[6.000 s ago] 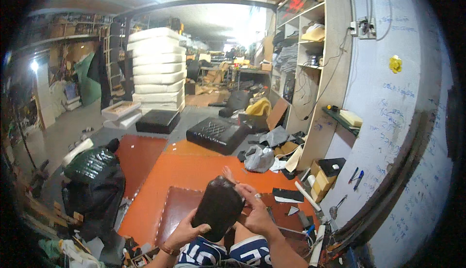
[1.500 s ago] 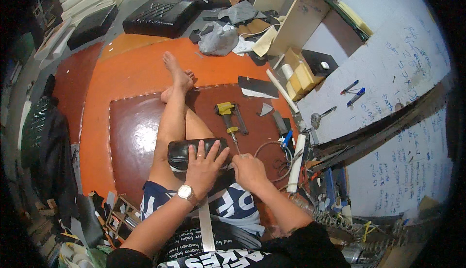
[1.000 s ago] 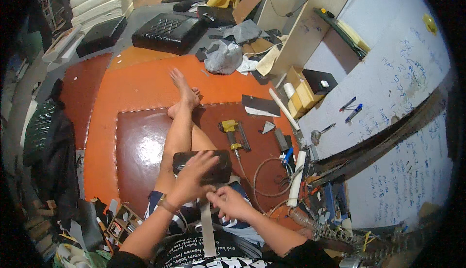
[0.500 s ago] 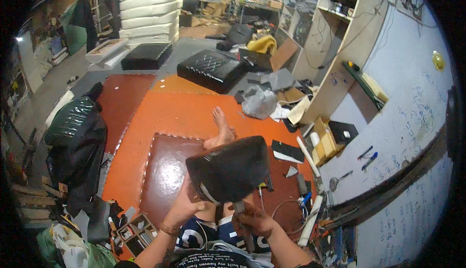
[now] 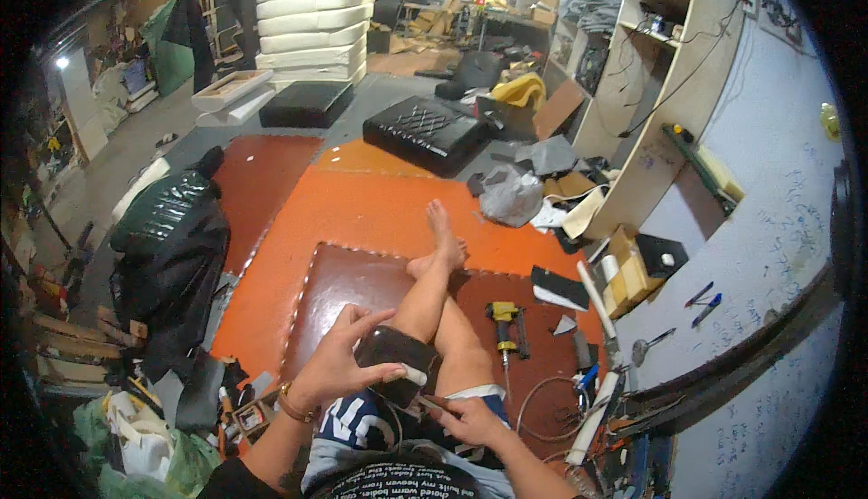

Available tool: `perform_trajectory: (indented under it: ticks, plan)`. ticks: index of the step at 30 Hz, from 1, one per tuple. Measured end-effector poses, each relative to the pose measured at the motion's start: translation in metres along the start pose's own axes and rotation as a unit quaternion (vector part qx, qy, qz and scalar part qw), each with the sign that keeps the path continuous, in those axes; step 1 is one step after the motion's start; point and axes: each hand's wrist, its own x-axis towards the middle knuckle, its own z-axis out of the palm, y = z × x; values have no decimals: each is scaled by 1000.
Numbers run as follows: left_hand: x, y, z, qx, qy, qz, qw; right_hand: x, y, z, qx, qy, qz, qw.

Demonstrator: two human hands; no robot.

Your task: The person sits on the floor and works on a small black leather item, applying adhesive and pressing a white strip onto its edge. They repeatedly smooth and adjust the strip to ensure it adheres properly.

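Over my lap I hold a black leather-covered block (image 5: 383,347), tilted, with a bit of white material showing at its near edge. My left hand (image 5: 339,368) grips it from the left, the thumb across its near side and the fingers along the top. At its lower right corner, my right hand (image 5: 475,421) is closed, its fingertips close to the block's edge. A thin dark piece shows by those fingers, too small to make out. To the right on the floor mat lies a yellow and black air nail gun (image 5: 504,329) with its hose.
Black quilted cushions (image 5: 425,133) lie ahead. Black sheeting (image 5: 172,264) is heaped at left. Near my left arm are a green bag (image 5: 136,445) and a compartmented box (image 5: 253,418). Shelving (image 5: 646,74), scraps and a cardboard box (image 5: 628,273) line the right wall.
The block has come down toward my lap and turned, showing a smaller side. My right hand has shifted to its lower corner. The nail gun, earlier mostly covered, is now visible.
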Motion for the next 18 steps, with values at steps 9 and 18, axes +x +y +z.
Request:
perform_trajectory:
  ticks: [9,18]
  plan:
    - [-46,-43,31,-81,-3,-33,996,5,-30,2,-125,187,-135,965]
    - [-26,-54,21,-143,-98,-90,981,-27,-89,4,-184,48,-144,971]
